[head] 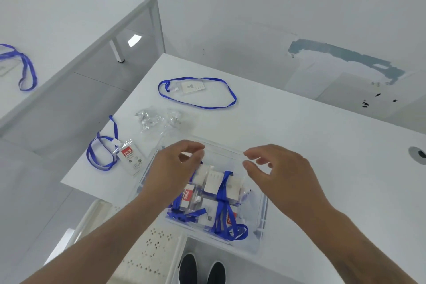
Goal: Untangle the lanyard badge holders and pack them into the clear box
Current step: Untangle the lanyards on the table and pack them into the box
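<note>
the clear box (261, 211) sits at the near edge of the white desk (311, 136), its walls so transparent that the far rim is hard to trace. inside lie several badge holders (211, 183) with blue lanyards (224, 208) bunched over them; how many cannot be counted. the left hand (175, 166) hovers over the box's far left part, fingers curled with thumb and forefinger close together; whether they pinch anything cannot be told, and the hand hides what lies beneath. the right hand (274, 168) hangs above the far right rim, fingers loosely curled, grasping nothing. left of the box lies a coiled lanyard with a red-labelled card (129, 155); farther off, a spread lanyard loop with a badge (192, 87). between them lie crumpled clear wrappers (156, 119), hard to make out. on a second desk (69, 7) far left, another lanyard (25, 69) is cut off by the frame.
</note>
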A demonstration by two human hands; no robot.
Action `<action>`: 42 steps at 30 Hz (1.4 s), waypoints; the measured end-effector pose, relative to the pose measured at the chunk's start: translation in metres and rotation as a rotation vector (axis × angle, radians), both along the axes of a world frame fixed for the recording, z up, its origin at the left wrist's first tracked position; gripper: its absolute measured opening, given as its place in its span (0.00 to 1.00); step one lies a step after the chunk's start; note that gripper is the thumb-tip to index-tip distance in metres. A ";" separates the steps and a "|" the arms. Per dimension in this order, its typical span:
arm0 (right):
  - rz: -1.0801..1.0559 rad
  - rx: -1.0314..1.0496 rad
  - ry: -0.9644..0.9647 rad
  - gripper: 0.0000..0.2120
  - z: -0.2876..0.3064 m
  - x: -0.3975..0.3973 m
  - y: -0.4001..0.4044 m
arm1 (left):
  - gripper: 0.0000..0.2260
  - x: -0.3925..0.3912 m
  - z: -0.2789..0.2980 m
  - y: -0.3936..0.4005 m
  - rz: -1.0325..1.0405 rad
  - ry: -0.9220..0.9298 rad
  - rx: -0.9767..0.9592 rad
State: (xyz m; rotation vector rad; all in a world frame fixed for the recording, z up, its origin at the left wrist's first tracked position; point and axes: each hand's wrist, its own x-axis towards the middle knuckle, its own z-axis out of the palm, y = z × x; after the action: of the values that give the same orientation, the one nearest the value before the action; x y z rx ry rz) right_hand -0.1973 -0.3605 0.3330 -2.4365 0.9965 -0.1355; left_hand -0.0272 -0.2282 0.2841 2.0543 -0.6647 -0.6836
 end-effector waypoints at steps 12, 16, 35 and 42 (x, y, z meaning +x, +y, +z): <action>0.013 0.151 -0.245 0.06 0.006 0.004 0.006 | 0.07 0.036 0.033 0.035 0.254 0.006 -0.112; -0.016 0.164 -0.223 0.06 0.000 0.023 0.016 | 0.06 0.056 0.027 0.044 0.232 0.009 -0.118; -0.418 0.311 -0.294 0.06 -0.026 0.197 0.192 | 0.07 0.232 -0.062 0.140 -0.044 0.020 0.091; -0.212 0.279 0.191 0.16 -0.104 0.296 0.199 | 0.08 0.252 -0.101 0.138 -0.189 -0.018 0.378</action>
State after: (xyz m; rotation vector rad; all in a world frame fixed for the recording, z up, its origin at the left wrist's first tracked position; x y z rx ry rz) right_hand 0.0984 -0.1614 0.2286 -2.1166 1.2652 0.1587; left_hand 0.2245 -0.0901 0.1835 2.3623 -0.7944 -0.9597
